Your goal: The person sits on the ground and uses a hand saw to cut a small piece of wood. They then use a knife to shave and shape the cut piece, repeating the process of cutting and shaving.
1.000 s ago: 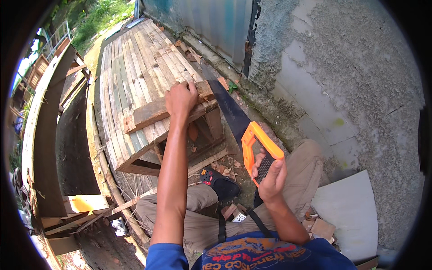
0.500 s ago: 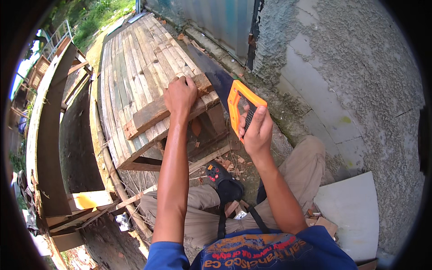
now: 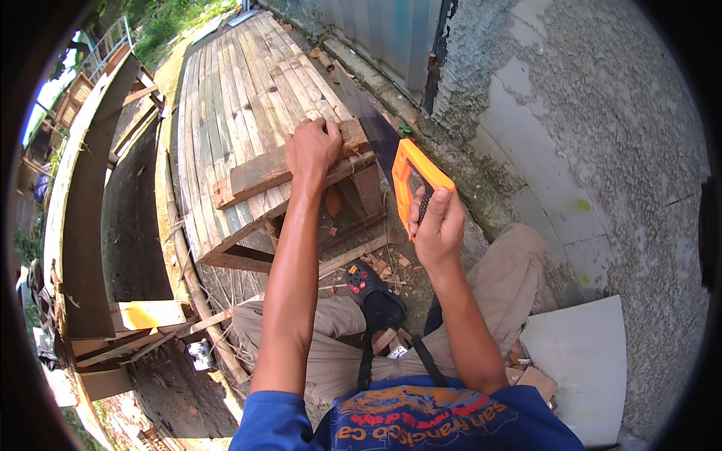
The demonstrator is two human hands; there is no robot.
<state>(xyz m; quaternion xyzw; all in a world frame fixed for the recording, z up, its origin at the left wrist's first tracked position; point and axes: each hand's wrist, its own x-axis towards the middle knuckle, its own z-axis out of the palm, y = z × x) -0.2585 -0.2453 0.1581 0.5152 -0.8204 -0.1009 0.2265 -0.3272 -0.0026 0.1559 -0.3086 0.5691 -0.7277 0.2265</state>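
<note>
My left hand [image 3: 313, 152] is closed over a short wooden plank [image 3: 259, 174], pressing it down on the near end of a slatted bench [image 3: 252, 90]. The plank lies crosswise on the slats, its right end near the bench's right edge. In my right hand [image 3: 440, 224] is the orange handle of a hand saw [image 3: 427, 164], with my fingers wrapped through the grip. The dark saw blade [image 3: 370, 113] points away from me, just beside the plank's right end. Whether its teeth touch the wood I cannot tell.
A rough grey wall [image 3: 602, 120] rises at the right, with a pale flat panel [image 3: 579, 361] leaning low there. A wooden frame [image 3: 79, 195] stands at the left. Wood chips and offcuts litter the ground by my dark clog [image 3: 374, 297].
The scene has shifted slightly rightward in view. The saw stays beside the plank's right end, its position there barely different, and my left hand keeps its hold on the plank.
</note>
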